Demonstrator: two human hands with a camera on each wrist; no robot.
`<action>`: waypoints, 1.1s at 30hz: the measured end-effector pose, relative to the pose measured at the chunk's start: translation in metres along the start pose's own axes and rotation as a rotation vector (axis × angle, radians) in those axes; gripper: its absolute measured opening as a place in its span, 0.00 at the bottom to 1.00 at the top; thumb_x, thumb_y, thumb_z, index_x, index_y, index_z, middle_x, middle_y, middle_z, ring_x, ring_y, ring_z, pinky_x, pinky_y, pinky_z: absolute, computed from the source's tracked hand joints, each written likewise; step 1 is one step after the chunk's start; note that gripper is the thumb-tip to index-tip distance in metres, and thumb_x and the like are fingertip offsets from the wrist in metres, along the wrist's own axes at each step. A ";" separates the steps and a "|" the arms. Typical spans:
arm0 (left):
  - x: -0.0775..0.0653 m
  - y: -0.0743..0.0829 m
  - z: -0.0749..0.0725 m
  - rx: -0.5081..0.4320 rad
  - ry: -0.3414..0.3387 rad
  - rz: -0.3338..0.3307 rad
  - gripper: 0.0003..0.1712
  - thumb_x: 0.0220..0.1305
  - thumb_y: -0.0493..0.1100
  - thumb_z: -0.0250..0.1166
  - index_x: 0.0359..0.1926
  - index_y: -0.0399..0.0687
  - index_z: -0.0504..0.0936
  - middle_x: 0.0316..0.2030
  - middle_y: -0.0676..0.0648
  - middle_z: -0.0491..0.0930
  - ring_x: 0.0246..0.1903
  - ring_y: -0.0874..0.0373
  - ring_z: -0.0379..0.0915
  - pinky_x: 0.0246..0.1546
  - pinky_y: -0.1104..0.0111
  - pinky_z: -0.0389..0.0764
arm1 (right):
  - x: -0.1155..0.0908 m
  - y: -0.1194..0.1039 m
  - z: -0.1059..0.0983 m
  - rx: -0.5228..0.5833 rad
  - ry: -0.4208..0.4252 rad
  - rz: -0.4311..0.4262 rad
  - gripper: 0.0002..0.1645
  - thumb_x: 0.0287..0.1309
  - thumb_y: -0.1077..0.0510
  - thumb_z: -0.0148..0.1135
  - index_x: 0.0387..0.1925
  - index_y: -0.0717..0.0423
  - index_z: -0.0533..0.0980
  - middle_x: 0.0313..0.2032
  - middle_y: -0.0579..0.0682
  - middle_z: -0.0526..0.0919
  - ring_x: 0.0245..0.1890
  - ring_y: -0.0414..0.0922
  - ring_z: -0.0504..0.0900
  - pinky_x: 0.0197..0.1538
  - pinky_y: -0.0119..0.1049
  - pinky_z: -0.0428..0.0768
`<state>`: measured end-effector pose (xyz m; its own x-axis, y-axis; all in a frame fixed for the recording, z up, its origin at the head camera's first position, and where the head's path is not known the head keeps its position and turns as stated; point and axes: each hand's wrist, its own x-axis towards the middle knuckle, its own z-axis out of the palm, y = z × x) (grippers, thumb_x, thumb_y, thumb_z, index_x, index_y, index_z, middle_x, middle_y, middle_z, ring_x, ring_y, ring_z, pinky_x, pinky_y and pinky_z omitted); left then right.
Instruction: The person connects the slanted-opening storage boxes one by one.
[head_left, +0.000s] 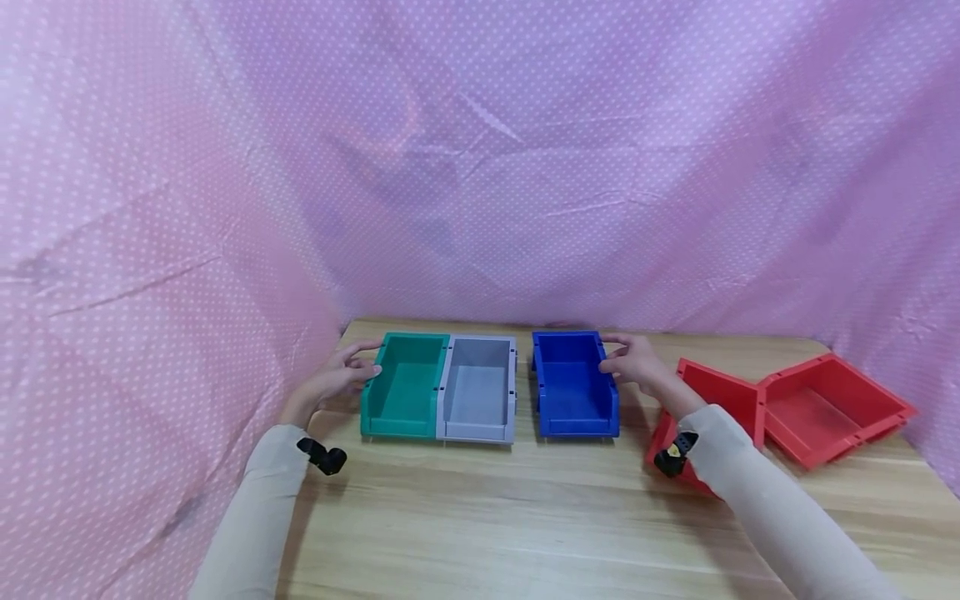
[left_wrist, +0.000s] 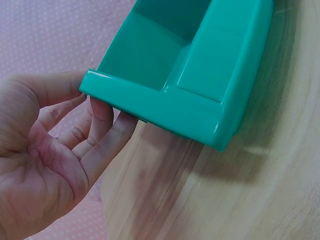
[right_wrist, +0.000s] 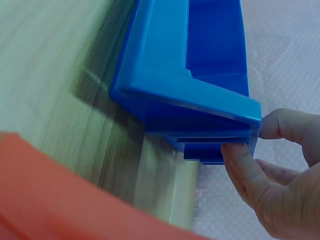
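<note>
On the wooden table, a green plastic storage bin point(head_left: 408, 392) stands side by side with a grey bin point(head_left: 480, 396), their walls meeting. My left hand point(head_left: 339, 379) grips the green bin's outer side, thumb at the top rim and fingers against the wall below, as the left wrist view shows. To the right, across a gap from the grey bin, is a blue bin point(head_left: 573, 392). Its right wall is pinched by my right hand point(head_left: 643, 367), with fingers point(right_wrist: 245, 167) tucked under the rim on the outside. All three bins have their low fronts towards me.
Two red bins point(head_left: 825, 408) lie at the right, one tilted against the other. My right forearm passes over the nearer red bin point(head_left: 720, 396). Pink dotted cloth point(head_left: 480, 167) hangs behind the table and along both sides.
</note>
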<state>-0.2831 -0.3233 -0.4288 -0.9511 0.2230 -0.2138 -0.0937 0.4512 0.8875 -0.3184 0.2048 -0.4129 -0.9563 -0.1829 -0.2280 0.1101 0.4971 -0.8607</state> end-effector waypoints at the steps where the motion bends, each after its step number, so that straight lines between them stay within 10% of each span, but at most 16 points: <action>1: 0.000 0.001 0.000 0.004 0.001 -0.001 0.40 0.75 0.47 0.61 0.81 0.52 0.54 0.54 0.40 0.77 0.49 0.56 0.75 0.51 0.62 0.81 | 0.000 0.000 0.000 0.000 0.005 0.002 0.41 0.64 0.67 0.63 0.75 0.67 0.59 0.53 0.70 0.78 0.44 0.50 0.84 0.48 0.48 0.88; 33: -0.001 0.002 0.000 -0.013 -0.006 0.013 0.40 0.75 0.47 0.61 0.80 0.48 0.55 0.46 0.47 0.78 0.45 0.59 0.78 0.50 0.62 0.82 | -0.026 -0.028 0.004 0.145 0.054 -0.067 0.40 0.64 0.70 0.63 0.75 0.67 0.61 0.45 0.60 0.79 0.38 0.42 0.82 0.46 0.42 0.88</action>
<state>-0.2826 -0.3223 -0.4274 -0.9506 0.2339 -0.2044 -0.0851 0.4366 0.8956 -0.2958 0.1919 -0.3853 -0.9756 -0.1638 -0.1460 0.0793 0.3572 -0.9307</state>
